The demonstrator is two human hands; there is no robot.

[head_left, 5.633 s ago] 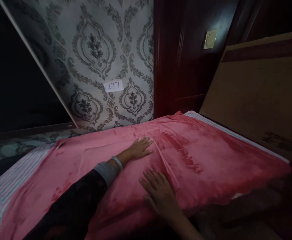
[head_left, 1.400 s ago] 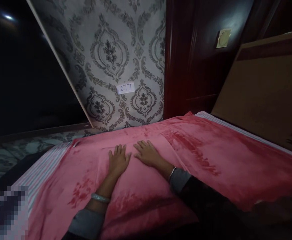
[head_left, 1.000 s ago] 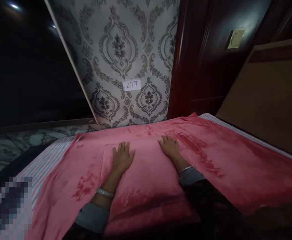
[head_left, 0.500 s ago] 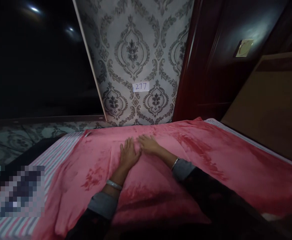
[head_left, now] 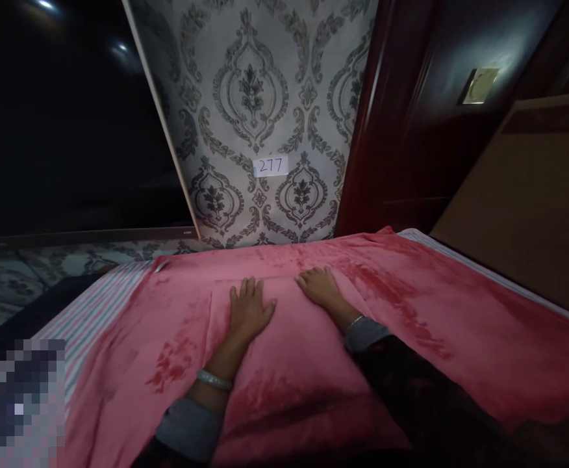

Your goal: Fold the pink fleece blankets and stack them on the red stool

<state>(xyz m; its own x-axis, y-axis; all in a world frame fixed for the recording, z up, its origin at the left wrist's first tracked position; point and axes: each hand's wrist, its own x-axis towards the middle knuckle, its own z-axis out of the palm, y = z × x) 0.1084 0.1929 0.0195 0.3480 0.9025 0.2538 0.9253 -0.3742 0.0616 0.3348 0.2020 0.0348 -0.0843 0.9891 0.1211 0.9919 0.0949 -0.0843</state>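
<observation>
A pink-red plush blanket [head_left: 391, 299] lies spread out, with a folded panel of the same cloth [head_left: 289, 338] on top in the middle. My left hand [head_left: 250, 309] rests flat on the panel's left side, fingers apart and thumb out to the right. Near the panel's far right corner, my right hand [head_left: 319, 286] lies palm down on the cloth, its fingers slightly bent. Neither hand holds anything. A bracelet [head_left: 214, 379] circles my left wrist. The near edge of the blanket falls into dark shadow.
A striped sheet [head_left: 102, 299] shows under the blanket at the left and along the right edge. Behind stand a patterned wall with a paper label [head_left: 271, 166], a large dark screen [head_left: 70, 130] and a dark red wooden panel [head_left: 411, 117]. A brown board [head_left: 528, 214] leans at right.
My hands have moved apart: the right one slid to the right across the folded cloth, while the left stayed near its place. The view has shifted slightly.
</observation>
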